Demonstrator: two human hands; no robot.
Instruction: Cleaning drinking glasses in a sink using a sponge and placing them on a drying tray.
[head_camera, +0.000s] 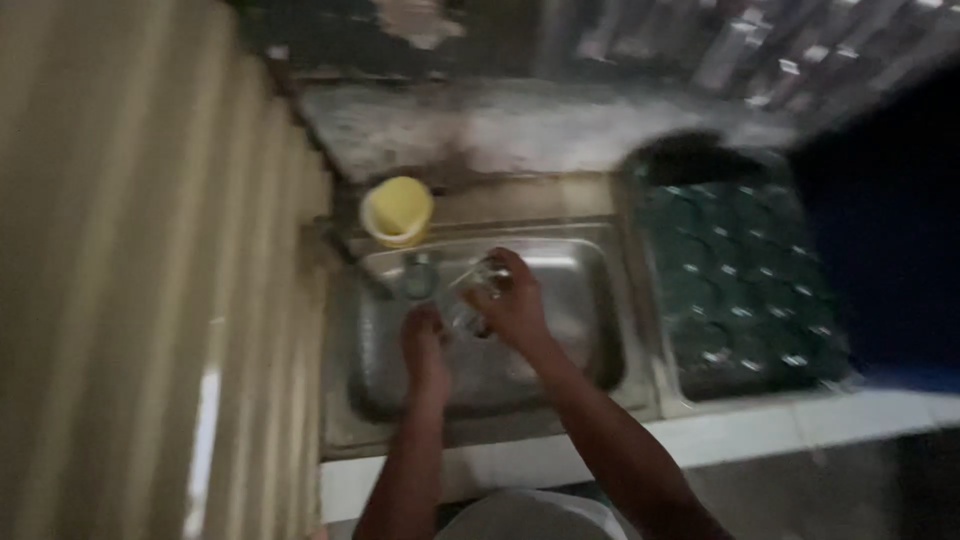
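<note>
Both my hands are over a steel sink (590, 330) in dim, blurred light. My right hand (515, 300) grips a clear drinking glass (472, 285), tilted over the basin. My left hand (423, 335) is just below and left of the glass, fingers curled near its lower end; the blur hides whether it touches the glass. A small round metal thing (420, 275), perhaps the tap's end, sits just left of the glass.
A yellow cup (397, 210) stands on the sink's back rim. A dark green perforated rack or mat (740, 280) lies on the drainboard to the right. A corrugated wall (150, 280) runs along the left. Metal utensils (760, 50) hang at the back.
</note>
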